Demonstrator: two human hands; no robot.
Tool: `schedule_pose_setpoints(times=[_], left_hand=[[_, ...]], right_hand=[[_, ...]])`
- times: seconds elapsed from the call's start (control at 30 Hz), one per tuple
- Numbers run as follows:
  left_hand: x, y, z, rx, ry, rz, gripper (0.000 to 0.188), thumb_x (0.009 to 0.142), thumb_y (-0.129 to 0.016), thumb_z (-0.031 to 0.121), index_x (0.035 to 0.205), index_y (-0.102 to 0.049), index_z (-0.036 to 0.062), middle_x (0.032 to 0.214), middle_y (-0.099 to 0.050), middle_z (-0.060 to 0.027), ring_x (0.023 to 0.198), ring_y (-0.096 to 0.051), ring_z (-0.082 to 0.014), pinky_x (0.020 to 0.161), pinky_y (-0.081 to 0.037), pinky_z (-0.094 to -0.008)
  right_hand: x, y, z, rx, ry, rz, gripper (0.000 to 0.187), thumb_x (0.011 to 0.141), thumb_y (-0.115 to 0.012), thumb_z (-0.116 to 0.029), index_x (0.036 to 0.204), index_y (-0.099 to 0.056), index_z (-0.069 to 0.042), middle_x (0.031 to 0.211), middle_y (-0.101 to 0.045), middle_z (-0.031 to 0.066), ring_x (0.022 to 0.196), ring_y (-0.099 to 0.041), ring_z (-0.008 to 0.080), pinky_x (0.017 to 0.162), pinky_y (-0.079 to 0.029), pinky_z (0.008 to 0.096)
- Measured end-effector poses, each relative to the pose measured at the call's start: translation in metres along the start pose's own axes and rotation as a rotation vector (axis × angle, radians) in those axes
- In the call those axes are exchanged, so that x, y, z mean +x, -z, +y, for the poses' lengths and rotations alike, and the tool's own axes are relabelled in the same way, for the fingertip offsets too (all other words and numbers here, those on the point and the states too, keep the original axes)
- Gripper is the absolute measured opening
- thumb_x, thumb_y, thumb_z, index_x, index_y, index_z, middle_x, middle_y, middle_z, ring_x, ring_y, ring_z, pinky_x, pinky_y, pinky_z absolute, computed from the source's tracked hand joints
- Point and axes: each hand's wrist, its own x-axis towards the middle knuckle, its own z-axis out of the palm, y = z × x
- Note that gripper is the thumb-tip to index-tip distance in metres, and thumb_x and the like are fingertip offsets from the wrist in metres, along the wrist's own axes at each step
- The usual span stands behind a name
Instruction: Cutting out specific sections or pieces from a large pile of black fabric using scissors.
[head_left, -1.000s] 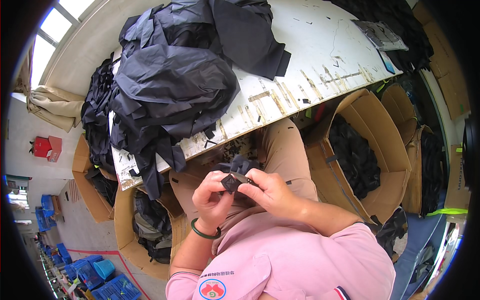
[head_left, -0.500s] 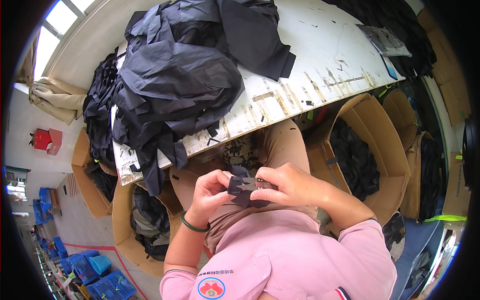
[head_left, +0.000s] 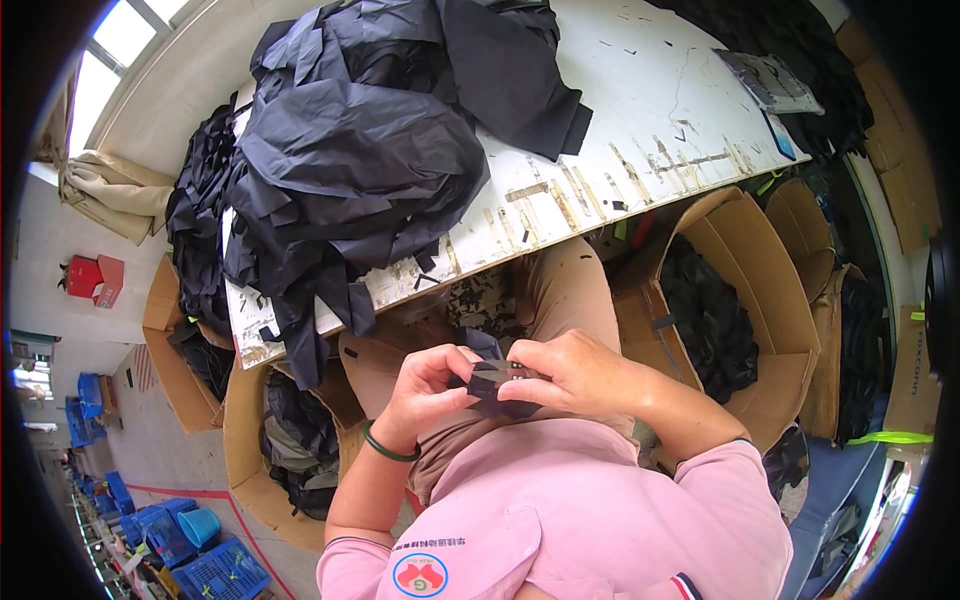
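Above my lap, my left hand pinches a small black fabric piece between thumb and fingers. Facing it from the right, my right hand is closed around small metal thread snips. The blades point left and lie against the fabric at my left fingertips. Their very tips are hard to make out on the dark cloth. More of the dark cloth hangs just beyond the hands, between my knees.
A large heap of black fabric covers the left of the white worktable and drapes over its edge. Cardboard boxes with black cloth stand at both sides of my legs. Blue crates are on the floor at the far left.
The snips' blades, spread over the fabric before, now look nearly together. My left hand has shifted slightly right, closer to the right hand.
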Motion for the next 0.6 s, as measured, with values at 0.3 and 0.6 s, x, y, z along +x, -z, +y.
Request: schedule_pose_setpoints(times=[0.3,0.6], left_hand=[[0.002,-0.003,0.004,0.083,0.001,-0.026,0.009,0.077,-0.063,-0.006,0.084,-0.061,-0.0016,0.093,-0.065,-0.0099,0.088,-0.058,-0.0149,0.081,-0.047,-0.0274],[0.005,0.009,0.011,-0.020,0.221,-0.175,0.014,0.076,-0.072,0.005,0.079,-0.060,0.0011,0.088,-0.068,-0.0152,0.088,-0.061,-0.0259,0.086,-0.044,-0.0347]], right_hand=[[-0.006,-0.002,0.006,0.121,-0.024,-0.002,0.038,0.090,-0.060,-0.039,0.079,-0.056,-0.003,0.062,-0.058,0.0191,0.059,-0.058,0.0399,0.055,-0.045,0.0452],[-0.010,0.005,0.003,0.104,-0.040,-0.144,0.038,0.089,-0.062,-0.042,0.085,-0.058,-0.004,0.060,-0.057,0.0176,0.058,-0.058,0.0382,0.055,-0.044,0.0448]])
